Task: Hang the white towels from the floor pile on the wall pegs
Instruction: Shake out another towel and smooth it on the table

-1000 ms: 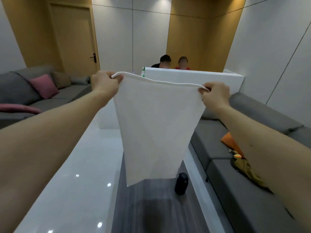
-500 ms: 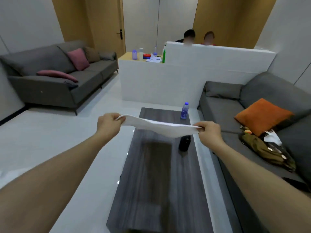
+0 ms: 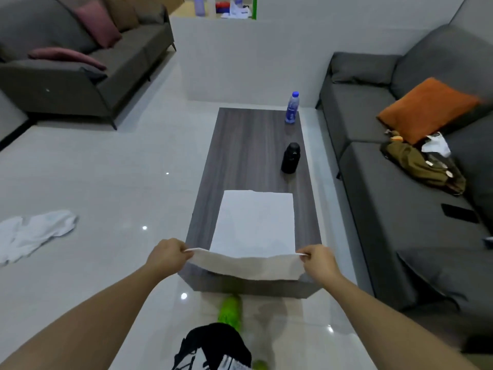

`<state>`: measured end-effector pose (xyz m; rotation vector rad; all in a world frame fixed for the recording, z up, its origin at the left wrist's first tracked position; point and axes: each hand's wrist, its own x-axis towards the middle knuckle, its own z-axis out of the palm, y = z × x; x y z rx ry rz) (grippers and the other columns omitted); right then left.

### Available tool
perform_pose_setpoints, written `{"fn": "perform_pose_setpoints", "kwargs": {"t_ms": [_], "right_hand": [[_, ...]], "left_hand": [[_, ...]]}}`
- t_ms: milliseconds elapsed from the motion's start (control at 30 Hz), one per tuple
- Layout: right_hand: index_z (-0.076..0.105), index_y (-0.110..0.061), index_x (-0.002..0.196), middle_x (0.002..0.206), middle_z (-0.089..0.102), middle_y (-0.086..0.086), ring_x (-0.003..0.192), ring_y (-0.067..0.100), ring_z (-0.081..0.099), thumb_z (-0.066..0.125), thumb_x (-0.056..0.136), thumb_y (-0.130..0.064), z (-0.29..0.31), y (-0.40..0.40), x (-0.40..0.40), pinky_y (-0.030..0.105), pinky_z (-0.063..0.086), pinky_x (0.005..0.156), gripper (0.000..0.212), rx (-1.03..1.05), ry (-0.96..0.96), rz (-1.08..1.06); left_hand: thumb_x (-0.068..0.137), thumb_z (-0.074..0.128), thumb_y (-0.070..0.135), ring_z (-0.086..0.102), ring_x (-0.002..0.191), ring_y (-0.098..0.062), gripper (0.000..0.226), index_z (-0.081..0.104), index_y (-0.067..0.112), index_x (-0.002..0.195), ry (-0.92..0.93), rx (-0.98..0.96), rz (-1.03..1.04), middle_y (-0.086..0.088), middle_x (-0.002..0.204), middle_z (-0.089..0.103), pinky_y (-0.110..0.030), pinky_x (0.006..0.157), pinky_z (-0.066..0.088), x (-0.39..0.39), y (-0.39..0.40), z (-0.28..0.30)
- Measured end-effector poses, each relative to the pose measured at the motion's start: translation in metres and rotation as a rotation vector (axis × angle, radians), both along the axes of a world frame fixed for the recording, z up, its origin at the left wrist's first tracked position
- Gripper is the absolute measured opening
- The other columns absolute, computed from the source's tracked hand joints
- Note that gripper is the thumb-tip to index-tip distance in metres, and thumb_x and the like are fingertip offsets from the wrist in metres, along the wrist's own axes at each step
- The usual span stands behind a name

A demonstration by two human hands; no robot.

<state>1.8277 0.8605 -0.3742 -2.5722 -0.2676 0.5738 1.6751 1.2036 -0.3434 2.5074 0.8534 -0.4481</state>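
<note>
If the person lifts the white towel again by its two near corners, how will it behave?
Probably floppy: the white towel sags between the left hand and right hand. It looks thin, so likely light. It would probably drape off the table without holding shape.

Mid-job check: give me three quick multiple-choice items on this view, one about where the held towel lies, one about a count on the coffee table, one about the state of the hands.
1. Where does the far part of the held towel lie?
A. on the coffee table
B. on the sofa
C. on the floor

2. How many bottles stand on the coffee table?
A. one
B. two
C. three

3. What are the hands doing?
A. both empty
B. only one holds the towel
C. each pinches a near corner

Answers:
1 A, the towel spreads flat on the tabletop.
2 B, a clear bottle with a blue cap and a black bottle.
3 C, the left hand and right hand each grip a corner.
</note>
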Motion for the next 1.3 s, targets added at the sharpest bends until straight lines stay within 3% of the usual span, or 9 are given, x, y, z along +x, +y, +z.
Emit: {"fn": "perform_pose_setpoints", "kwargs": {"t_ms": [133,267,500,767,833,967,1067,1200,1300], "right_hand": [[0.078,-0.016,0.102,0.1,0.075,0.004,0.098,0.024,0.065,0.057,0.095,-0.012,-0.016,-0.002,0.002,0.021,0.04,0.075,0.023,-0.017,0.044,-0.049],[0.077,-0.012,0.095,0.091,0.073,0.007,0.09,0.026,0.065,0.062,0.094,-0.017,-0.026,0.01,0.033,0.024,0.039,0.072,0.016,-0.02,0.038,-0.12],[0.068,-0.018,0.071,0.061,0.055,-0.002,0.064,0.021,0.051,0.064,0.092,-0.019,-0.078,0.042,0.11,0.025,0.035,0.059,0.022,-0.148,0.105,-0.236],[0.075,-0.014,0.089,0.085,0.07,0.015,0.083,0.034,0.064,0.059,0.091,-0.013,-0.196,0.076,0.165,0.027,0.043,0.067,0.016,-0.263,0.281,-0.308],[0.073,-0.014,0.091,0.09,0.07,0.014,0.088,0.035,0.065,0.058,0.091,-0.01,-0.22,0.083,0.173,0.029,0.047,0.068,0.015,-0.306,0.284,-0.238],[0.068,-0.011,0.117,0.124,0.057,0.015,0.112,0.036,0.054,0.059,0.093,-0.014,-0.252,0.091,0.186,0.039,0.048,0.092,0.025,-0.422,0.2,-0.075],[0.067,-0.013,0.118,0.137,0.047,0.011,0.12,0.034,0.044,0.06,0.094,-0.024,-0.264,0.093,0.196,0.042,0.042,0.099,0.028,-0.466,0.151,0.016],[0.07,-0.017,0.112,0.134,0.043,0.006,0.114,0.03,0.047,0.06,0.09,-0.037,-0.267,0.09,0.208,0.04,0.047,0.095,0.031,-0.431,0.281,0.052],[0.069,-0.021,0.093,0.112,0.047,-0.004,0.09,0.022,0.053,0.062,0.086,-0.037,-0.26,0.089,0.208,0.028,0.046,0.074,0.018,-0.377,0.374,0.056]], "left_hand": [[0.091,0.059,0.034,0.06,0.071,-0.016,0.027,0.063,0.024,0.067,0.065,-0.012,-0.014,0.003,0.07,0.062,-0.026,0.06,0.039,0.006,0.004,-0.02],[0.09,0.059,0.035,0.06,0.076,-0.02,0.025,0.062,0.025,0.066,0.07,-0.014,-0.011,0.0,0.074,0.064,-0.027,0.062,0.039,0.041,0.022,-0.033],[0.09,0.06,0.036,0.057,0.065,-0.018,0.034,0.059,0.02,0.06,0.122,-0.057,-0.022,-0.001,0.065,0.061,-0.026,0.051,0.034,0.141,0.053,-0.096],[0.092,0.052,0.023,0.061,0.076,-0.028,0.022,0.07,0.01,0.09,0.327,-0.088,-0.164,-0.007,0.078,0.064,-0.031,0.063,0.048,0.213,0.061,-0.228],[0.093,0.05,0.022,0.061,0.08,-0.028,0.025,0.07,0.009,0.099,0.328,-0.079,-0.169,-0.009,0.09,0.066,-0.032,0.067,0.05,0.22,0.059,-0.253],[0.094,0.054,0.028,0.051,0.118,-0.031,0.035,0.063,0.012,0.124,0.262,-0.107,-0.226,-0.007,0.138,0.048,-0.039,0.096,0.047,0.231,0.062,-0.292],[0.093,0.056,0.033,0.044,0.122,-0.034,0.04,0.057,0.01,0.127,0.191,-0.044,-0.262,-0.008,0.14,0.042,-0.044,0.098,0.046,0.237,0.066,-0.306],[0.093,0.057,0.037,0.053,0.111,-0.034,0.039,0.063,0.01,0.12,0.294,-0.076,-0.358,-0.011,0.134,0.043,-0.039,0.095,0.045,0.243,0.069,-0.311],[0.089,0.062,0.035,0.055,0.109,-0.03,0.033,0.069,0.012,0.111,0.386,-0.126,-0.396,-0.008,0.131,0.047,-0.033,0.094,0.045,0.24,0.07,-0.31]]}}
